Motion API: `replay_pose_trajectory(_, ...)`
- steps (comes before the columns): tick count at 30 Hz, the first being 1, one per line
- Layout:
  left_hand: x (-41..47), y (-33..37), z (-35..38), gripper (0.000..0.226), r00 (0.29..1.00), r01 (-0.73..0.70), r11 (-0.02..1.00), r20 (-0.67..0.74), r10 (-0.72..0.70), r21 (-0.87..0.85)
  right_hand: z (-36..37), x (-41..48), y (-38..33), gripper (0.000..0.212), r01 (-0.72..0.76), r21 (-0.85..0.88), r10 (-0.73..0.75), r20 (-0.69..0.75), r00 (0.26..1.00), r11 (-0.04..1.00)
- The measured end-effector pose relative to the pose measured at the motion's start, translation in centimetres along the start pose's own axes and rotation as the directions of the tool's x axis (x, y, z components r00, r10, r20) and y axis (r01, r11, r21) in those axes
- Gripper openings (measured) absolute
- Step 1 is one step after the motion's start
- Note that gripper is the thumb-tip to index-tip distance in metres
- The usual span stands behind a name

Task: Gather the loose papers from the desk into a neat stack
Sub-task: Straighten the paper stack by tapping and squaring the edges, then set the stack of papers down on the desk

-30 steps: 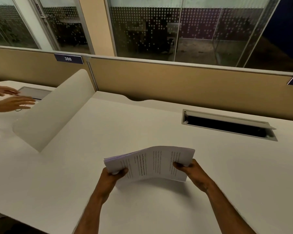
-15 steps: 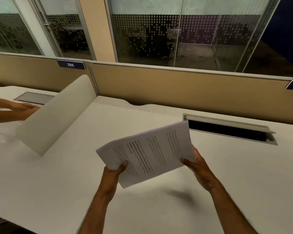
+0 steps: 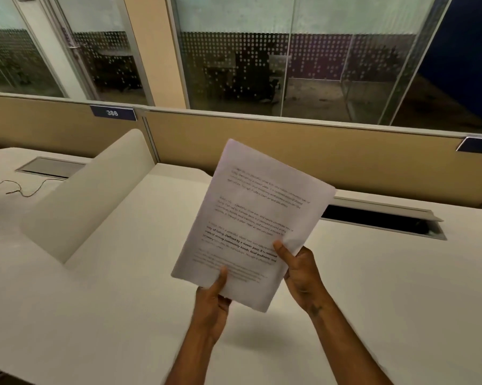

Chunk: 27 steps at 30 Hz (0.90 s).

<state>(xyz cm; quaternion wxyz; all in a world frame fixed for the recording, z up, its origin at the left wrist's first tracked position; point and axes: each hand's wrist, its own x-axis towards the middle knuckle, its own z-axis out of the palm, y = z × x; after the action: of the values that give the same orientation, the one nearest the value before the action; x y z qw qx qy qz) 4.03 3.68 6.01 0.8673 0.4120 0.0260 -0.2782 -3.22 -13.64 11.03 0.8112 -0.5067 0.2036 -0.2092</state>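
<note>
You've got the papers (image 3: 252,223) up off the counter (image 3: 101,301), held w/ both hands, stack raised in front of you & tilted, top edge leaning to the far side; printed side faces you, text in several paragraphs, one bit in bold near the lower middle; edges look roughly squared, though the near right corner is slightly fanned. Your left hand (image 3: 210,304) pinches the near left corner, thumb lying on the front of the top sheet, fingers hidden behind; your right hand (image 3: 301,270) grips the right edge lower down, thumb on the front, fingers wrapped behind; both closed on the stack, neither wide. Stack casts a soft shadow on the counter just below it; no part of it touches the surface.

Counter is white; no other loose sheets show on it. Far right, partly behind the stack, is a cable slot (image 3: 384,220) w/ its lid tipped up, dark inside. Left of you a white divider (image 3: 92,193) slopes up toward the far partition (image 3: 345,159), which is tan w/ a grey cap; a blue tag (image 3: 112,113) on it reads 386; a second tag (image 3: 477,145) at far right is cut off by the frame. Beyond the divider, next desk has a closed slot (image 3: 51,167) & a thin cable (image 3: 20,187) lying loose. Glass walls w/ dot pattern run behind the partition.
</note>
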Motion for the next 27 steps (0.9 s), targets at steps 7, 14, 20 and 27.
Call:
replay_pose_trajectory(7,3.5,9.2,-2.9,0.094,0.979,-0.203,0.75,0.101,0.179,0.629,-2.1,0.3,-1.2,0.027,-0.01,-0.283,0.034,0.082,0.996,0.959)
replay_pose_trajectory(14,3.7,8.1,0.2,0.022,0.953,-0.274,0.766,0.274,0.132,0.582,-1.8,0.6,-0.4,0.027,-0.014,-0.373,0.062,0.117,0.991,0.928)
replay_pose_trajectory(20,3.2,5.0,-1.9,0.029,0.981,-0.184,0.762,0.165,0.103,0.62,-3.4,0.3,3.1,0.033,-0.099,-0.396,0.145,0.088,0.986,0.913)
replay_pose_trajectory(27,2.8,-0.8,-6.1,0.029,0.998,-0.007,0.75,-0.04,0.044,0.662,-5.3,0.0,8.6,0.021,-0.227,-0.463,0.264,0.016,0.964,0.857)
